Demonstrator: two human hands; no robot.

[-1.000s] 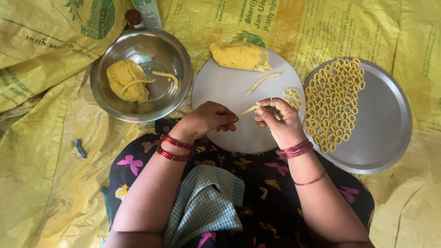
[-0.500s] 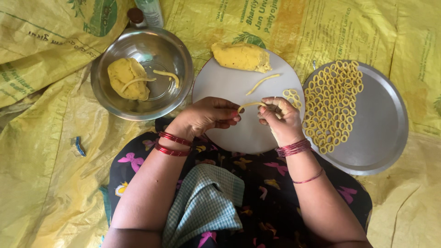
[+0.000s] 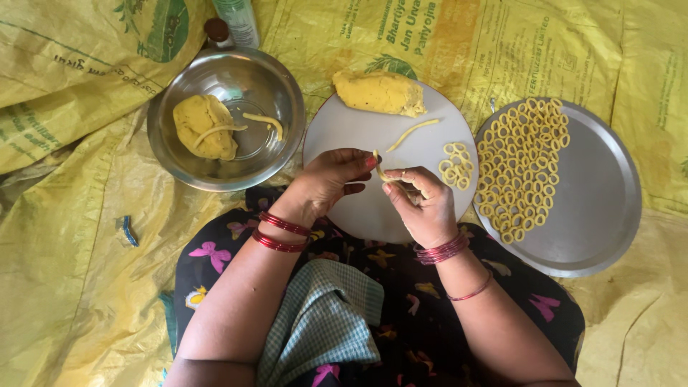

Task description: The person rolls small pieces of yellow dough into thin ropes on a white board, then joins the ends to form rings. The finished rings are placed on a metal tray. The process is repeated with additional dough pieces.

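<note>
Pinching dough strip [image 3: 378,169] between left hand [image 3: 331,179], right hand [image 3: 423,204], wrists bent inward

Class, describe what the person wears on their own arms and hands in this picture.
Both forearms are bare, with no sleeves. The left hand has two glossy red bangles at its wrist. The right hand has a stack of thin red bangles, plus one thin bangle farther up.

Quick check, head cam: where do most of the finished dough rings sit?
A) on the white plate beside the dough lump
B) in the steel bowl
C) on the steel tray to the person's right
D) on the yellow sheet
C: the tray carries a dense patch of rings, while the plate has only a small cluster and the bowl holds a dough lump and strips.
</note>
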